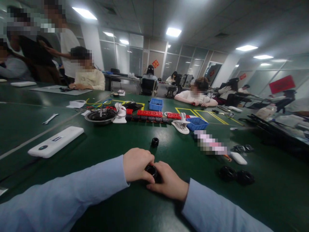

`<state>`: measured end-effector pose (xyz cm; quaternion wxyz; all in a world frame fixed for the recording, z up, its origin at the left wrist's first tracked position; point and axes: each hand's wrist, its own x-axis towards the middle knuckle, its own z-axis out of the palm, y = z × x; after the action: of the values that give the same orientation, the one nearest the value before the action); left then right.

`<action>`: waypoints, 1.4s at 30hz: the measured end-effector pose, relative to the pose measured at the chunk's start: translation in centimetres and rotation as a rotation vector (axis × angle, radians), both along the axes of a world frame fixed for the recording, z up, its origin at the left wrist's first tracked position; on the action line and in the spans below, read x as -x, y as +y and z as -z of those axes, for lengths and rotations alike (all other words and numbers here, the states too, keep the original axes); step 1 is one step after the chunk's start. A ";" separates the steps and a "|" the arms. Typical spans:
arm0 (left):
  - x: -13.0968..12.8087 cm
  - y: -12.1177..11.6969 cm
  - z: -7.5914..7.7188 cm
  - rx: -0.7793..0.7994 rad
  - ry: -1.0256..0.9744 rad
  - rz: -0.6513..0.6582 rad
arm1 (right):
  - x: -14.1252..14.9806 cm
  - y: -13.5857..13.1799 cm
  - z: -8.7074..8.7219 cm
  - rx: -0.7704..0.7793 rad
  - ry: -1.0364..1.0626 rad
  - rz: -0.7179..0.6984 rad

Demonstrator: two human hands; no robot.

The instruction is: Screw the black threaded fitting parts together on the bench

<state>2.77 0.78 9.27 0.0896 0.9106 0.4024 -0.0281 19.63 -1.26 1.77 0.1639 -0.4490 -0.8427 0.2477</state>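
Note:
A small black tyre-like ring (151, 170) is between my two hands, near the front middle of the table, its opening facing up. My left hand (138, 165) curls over its left side, thumb and fingers closed on it. From the right, my right hand (169, 182) wraps round the same ring, the thumb low in front. The underside of the ring and some fingertips are hidden. Just beyond my hands stands a smaller black ring-shaped part (154, 142), touched by neither hand. Two larger black tyre-like rings (236, 176) lie side by side to the right.
A white oblong device (56, 141) and a wrench (50, 119) lie left. Further back are a round metal dish (100, 121), a row of red blocks (149, 113), a white clip (181, 125) and two blue bins (197, 123). People sit around the green table (108, 199).

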 end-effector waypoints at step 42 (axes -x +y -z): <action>0.5 0.4 0.6 0.027 -0.062 0.217 | -0.8 0.4 0.4 -0.010 0.156 -0.098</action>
<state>2.32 1.21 8.70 0.1106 0.9480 0.2979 -0.0151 20.38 -0.85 1.39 0.2191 -0.3858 -0.8495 0.2854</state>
